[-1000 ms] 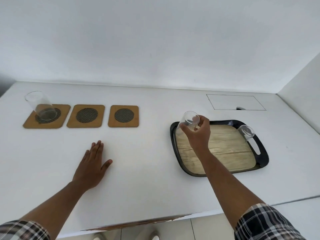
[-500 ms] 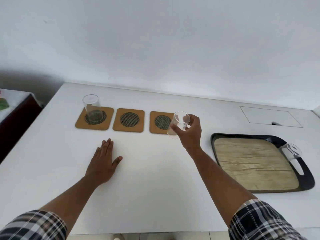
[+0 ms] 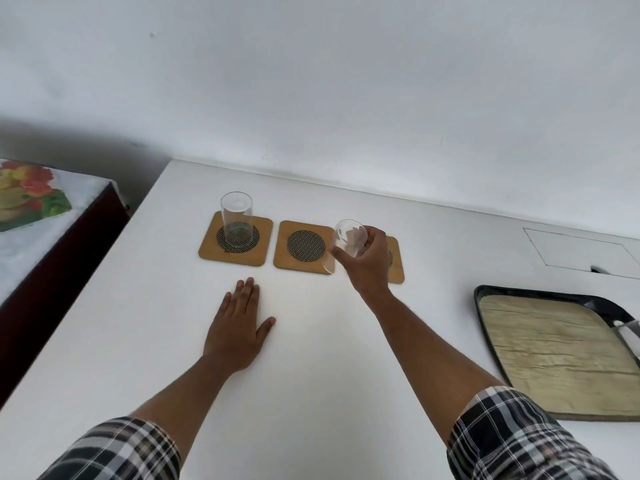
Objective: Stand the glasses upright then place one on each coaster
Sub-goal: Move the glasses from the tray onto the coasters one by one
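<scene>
Three square wooden coasters with dark mesh centres lie in a row on the white counter. An upright clear glass (image 3: 237, 218) stands on the left coaster (image 3: 207, 249). The middle coaster (image 3: 291, 261) carries nothing. My right hand (image 3: 369, 261) grips a second clear glass (image 3: 346, 242), tilted, above the right edge of the middle coaster, and hides most of the right coaster (image 3: 396, 263). My left hand (image 3: 239, 327) rests flat on the counter in front of the coasters, fingers apart. A third glass (image 3: 628, 329) is partly visible at the right frame edge, on the tray.
A black tray (image 3: 485, 296) with a wood-look inner surface sits at the right. A rectangular hatch outline (image 3: 578, 252) is set into the counter behind it. To the left, beyond the counter's edge, a lower dark table has a fruit-print cloth (image 3: 31, 199). The wall runs along the back.
My right hand has carried the glass leftward from the tray to above the middle and right coasters. The view has swung left. My left hand has stayed flat on the counter.
</scene>
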Demonstrator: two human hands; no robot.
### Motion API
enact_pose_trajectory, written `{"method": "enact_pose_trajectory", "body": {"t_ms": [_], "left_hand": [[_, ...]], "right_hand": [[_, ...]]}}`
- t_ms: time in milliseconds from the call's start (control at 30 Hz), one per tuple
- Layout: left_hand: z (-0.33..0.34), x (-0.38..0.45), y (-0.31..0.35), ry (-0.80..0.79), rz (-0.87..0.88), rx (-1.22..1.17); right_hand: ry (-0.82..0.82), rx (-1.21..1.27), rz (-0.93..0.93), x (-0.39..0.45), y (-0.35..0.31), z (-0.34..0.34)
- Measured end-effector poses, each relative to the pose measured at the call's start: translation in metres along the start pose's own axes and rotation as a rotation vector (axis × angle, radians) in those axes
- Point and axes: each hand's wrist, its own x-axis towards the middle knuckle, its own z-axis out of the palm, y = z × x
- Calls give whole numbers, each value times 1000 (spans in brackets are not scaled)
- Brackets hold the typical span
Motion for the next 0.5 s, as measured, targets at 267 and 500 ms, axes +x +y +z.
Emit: {"method": "enact_pose_trajectory", "body": {"t_ms": [267,500], "left_hand": [[1,0,1,26,-6,-13],[1,1,1,19,-15,-41]], "right_hand": [[-11,13,19,23,-2,43],[-40,26,61,38,-2,71]]}}
